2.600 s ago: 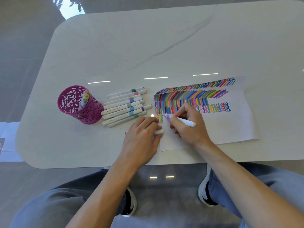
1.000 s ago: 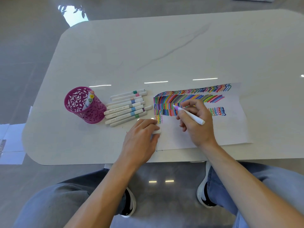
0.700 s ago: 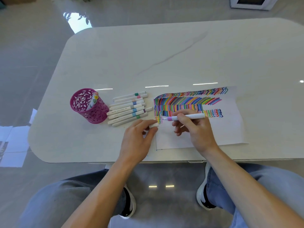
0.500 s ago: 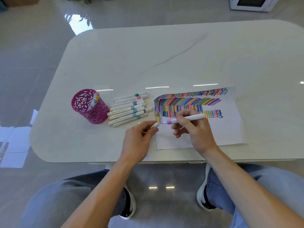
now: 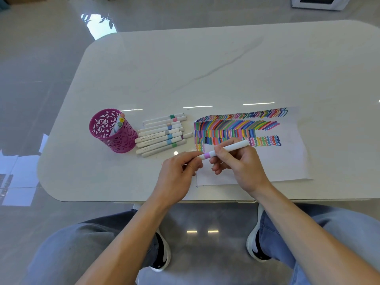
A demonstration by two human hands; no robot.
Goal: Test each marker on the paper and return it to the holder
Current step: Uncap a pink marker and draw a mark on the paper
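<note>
Head view: right hand [image 5: 244, 167] grips purple-banded marker [image 5: 230, 148], left hand [image 5: 176, 175] pinches its cap [image 5: 201, 157]; print on loose markers [image 5: 162, 134] illegible.

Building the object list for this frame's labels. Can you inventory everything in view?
table: 1, white marbled, fills the middle
paper: 1, white with multicoloured test strokes, table's right front
holder: 1, magenta cut-out cup, table's left
markers in holder: three caps show, pink, yellow, green
loose markers: about nine, white with coloured bands, in a row between holder and paper
held marker: 1, white with lilac band, above paper's left edge
cap: 1, white, at held marker's tip
floor sheets: a few, white, far left
white box: 1, on floor top right, cut off
shoes: 2, black and white, under table
left hand: pinches cap
right hand: grips held marker
</note>
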